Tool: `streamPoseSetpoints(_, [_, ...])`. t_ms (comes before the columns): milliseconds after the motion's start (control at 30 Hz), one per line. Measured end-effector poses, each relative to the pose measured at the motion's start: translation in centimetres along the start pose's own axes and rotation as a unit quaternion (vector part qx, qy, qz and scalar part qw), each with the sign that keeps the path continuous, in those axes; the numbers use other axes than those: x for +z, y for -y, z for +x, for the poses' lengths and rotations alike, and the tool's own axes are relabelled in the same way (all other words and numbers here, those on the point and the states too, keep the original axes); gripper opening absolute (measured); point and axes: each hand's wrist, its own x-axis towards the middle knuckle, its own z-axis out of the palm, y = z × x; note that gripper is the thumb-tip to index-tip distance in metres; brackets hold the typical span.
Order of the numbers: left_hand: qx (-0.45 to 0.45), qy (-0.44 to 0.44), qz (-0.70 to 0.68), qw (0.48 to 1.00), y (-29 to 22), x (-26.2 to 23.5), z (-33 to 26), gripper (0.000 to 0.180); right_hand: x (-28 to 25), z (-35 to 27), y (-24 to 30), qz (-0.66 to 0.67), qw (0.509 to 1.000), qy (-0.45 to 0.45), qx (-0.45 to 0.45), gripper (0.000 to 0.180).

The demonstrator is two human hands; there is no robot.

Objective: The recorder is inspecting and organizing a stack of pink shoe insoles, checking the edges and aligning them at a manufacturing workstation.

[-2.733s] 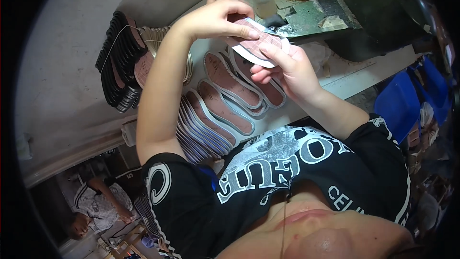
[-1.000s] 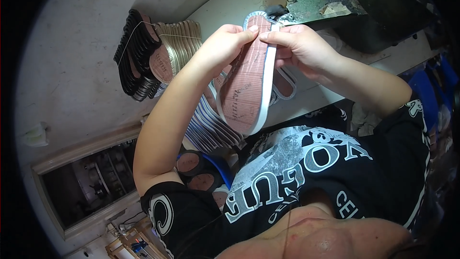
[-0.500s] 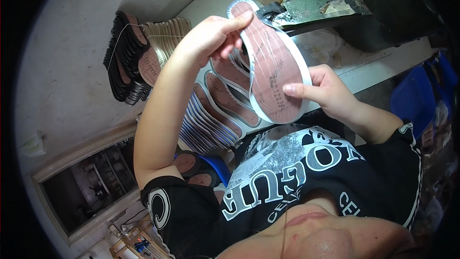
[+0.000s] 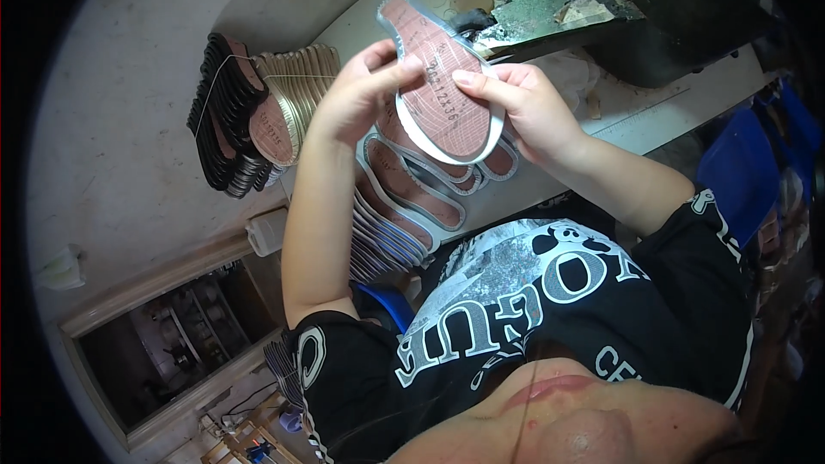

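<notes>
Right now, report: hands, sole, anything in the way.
Left hand and right hand gripping sole. Pink face toward camera. Other soles below. Green panel close beyond, not blocking.

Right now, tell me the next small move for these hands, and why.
I'd probably slide the left hand toward the narrow end of the sole: that end sticks out beyond both hands, while the right hand grips the wide part and could likely steady it.

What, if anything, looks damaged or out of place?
The green plate beyond the pink sole looks worn: its surface is dark and patchy in places, with a ragged pale patch. The sole shows no obvious damage.
</notes>
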Motion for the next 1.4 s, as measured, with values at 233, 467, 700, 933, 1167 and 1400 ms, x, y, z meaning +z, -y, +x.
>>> streamPoseSetpoints(233, [-0.067,-0.027,-0.006,0.997,-0.5,0.8,-0.1,0.042,1.4,-1.7,0.2,-0.026,0.999,-0.006,0.042,0.031])
streamPoseSetpoints(467, [-0.065,-0.125,0.184,0.973,-0.9,-0.7,1.5,0.068,1.5,-1.4,-0.2,-0.048,0.996,0.011,0.075,0.027])
streamPoseSetpoints(700, [-0.009,0.166,0.301,0.939,-4.1,-2.2,4.7,0.067,1.8,-0.3,-0.3,-0.015,0.999,-0.024,0.017,0.032])
streamPoseSetpoints(933, [-0.030,0.129,0.318,0.939,-4.3,-3.4,4.6,0.043,1.9,0.5,0.2,-0.014,0.999,-0.035,0.004,0.039])
streamPoseSetpoints(1167, [-0.055,0.039,0.303,0.951,-3.4,-2.5,1.4,0.038,2.0,0.7,1.2,-0.017,0.997,-0.047,0.055,0.039])
streamPoseSetpoints(1400, [-0.095,0.036,0.323,0.941,-3.3,-0.5,-0.6,0.040,1.9,0.4,2.5,-0.077,0.992,-0.051,0.087,0.036])
